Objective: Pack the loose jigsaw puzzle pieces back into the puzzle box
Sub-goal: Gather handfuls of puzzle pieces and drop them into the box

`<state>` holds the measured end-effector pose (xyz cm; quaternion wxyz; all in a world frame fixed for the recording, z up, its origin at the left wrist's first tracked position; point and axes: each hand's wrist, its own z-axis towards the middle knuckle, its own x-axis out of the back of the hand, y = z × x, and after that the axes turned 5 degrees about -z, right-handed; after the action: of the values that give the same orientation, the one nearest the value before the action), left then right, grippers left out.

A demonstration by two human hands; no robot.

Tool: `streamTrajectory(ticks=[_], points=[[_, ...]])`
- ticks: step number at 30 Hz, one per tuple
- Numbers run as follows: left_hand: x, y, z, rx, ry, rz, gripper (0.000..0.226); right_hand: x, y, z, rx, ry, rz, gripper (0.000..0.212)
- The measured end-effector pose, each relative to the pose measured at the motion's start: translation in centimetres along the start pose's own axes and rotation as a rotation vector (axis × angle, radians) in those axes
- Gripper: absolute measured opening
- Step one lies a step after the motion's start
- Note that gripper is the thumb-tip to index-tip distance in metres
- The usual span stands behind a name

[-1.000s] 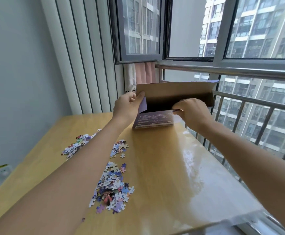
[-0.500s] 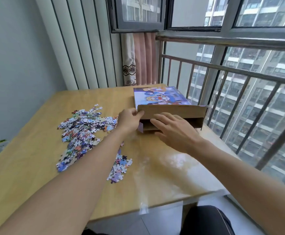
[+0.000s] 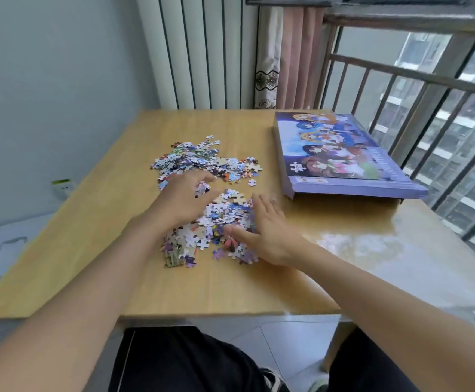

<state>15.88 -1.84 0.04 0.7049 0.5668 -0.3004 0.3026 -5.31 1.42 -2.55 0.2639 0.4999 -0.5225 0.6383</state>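
Note:
The puzzle box [image 3: 341,154], blue with a cartoon picture on top, lies flat at the table's far right. Loose jigsaw pieces lie in two heaps: a far heap [image 3: 202,161] and a near heap [image 3: 219,224] in the middle of the table. My left hand [image 3: 182,198] rests on the left side of the near heap, fingers loosely curved over the pieces. My right hand [image 3: 267,230] lies flat with straight fingers against the heap's right side, thumb on the pieces. Neither hand clearly holds a piece.
The wooden table [image 3: 117,222] stands against a ribbed wall panel [image 3: 199,52] and a window railing [image 3: 400,89] on the right. A curtain [image 3: 284,58] hangs at the back. My legs in dark trousers [image 3: 174,363] are under the front edge.
Both hands have left the puzzle box and come back to the near heap of pieces. The box now lies flat on the table. My view has tilted down.

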Motion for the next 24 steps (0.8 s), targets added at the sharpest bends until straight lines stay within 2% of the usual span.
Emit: streamTrajectory(ticks=[3,6,8,10,11,14,16,18,20,22,24], points=[[1.9,-3.4,-3.4,0.059,-0.003,0.056,0.078,-2.4,-1.8,2.3,-0.036,0.057,-0.028,0.107],[2.5,-5.3,-7.2,0.113,-0.243,0.076,0.127,-2.3,-3.9,4.3,-0.04,0.128,0.256,0.088],[1.9,-6.3,-8.4,0.078,-0.309,0.197,0.139,-1.1,-4.7,5.9,-0.061,0.173,0.376,0.083],[1.0,-6.7,-7.8,0.04,-0.216,0.247,0.134,0.7,-5.0,8.4,-0.052,0.299,0.294,0.076],[0.6,-6.8,-6.9,0.03,-0.169,0.229,0.129,1.6,-5.0,9.9,-0.056,0.309,0.268,0.074],[0.3,-7.0,-3.2,-0.039,-0.121,0.102,0.121,3.9,-5.1,14.6,-0.112,0.164,0.246,0.072],[0.6,-7.4,-0.8,-0.075,-0.05,-0.088,0.113,5.0,-4.7,17.8,-0.147,0.083,0.23,0.069],[1.2,-8.4,1.6,0.006,0.161,-0.351,0.107,5.5,-3.9,20.8,-0.134,0.022,0.209,0.062],[1.8,-9.4,3.8,0.137,0.348,-0.46,0.102,5.3,-3.1,23.7,-0.118,-0.054,0.206,0.068],[1.5,-10.3,5.4,0.219,0.372,-0.401,0.085,4.8,-2.3,26.3,-0.12,-0.123,0.203,0.076],[0.8,-11.2,6.3,0.244,0.317,-0.279,0.073,4.0,-1.9,28.7,-0.13,-0.149,0.203,0.076]])
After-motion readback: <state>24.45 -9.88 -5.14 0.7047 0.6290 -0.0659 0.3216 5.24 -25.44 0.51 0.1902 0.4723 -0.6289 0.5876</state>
